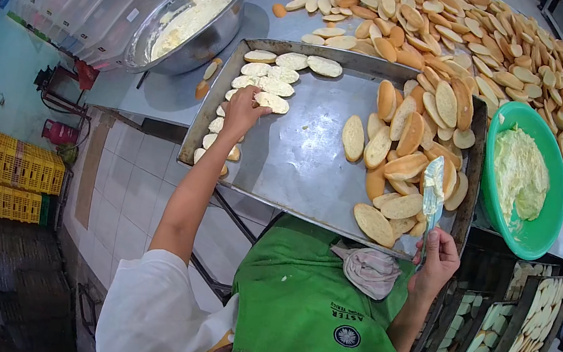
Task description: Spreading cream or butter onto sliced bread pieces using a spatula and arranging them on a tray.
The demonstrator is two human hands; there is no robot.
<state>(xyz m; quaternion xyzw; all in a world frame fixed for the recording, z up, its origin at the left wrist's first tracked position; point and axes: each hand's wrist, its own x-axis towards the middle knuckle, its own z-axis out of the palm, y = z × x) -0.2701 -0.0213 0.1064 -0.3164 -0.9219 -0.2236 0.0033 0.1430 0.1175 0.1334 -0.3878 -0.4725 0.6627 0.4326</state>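
My left hand (243, 111) is at the left side of a metal baking tray (299, 146). Its thumb and fingers grip the near left end of a cream-coated bread slice (274, 103), which lies beside rows of other coated slices (277, 87). My wrist and fingers partly cover the slices in the leftmost row. In my right hand (437, 259) is a pale blue spatula (434, 185), its blade upward and smeared with cream. The blade is over a heap of uncoated oval bread slices (406, 164) in the tray's right half.
A green basin (554, 217) of pale cream stands right of the tray. Back left is a metal bowl (228, 20) of cream with a utensil. A large bread pile (446, 26) covers the far table. Filled trays (520, 332) stand lower right; yellow crates (10, 163) are left.
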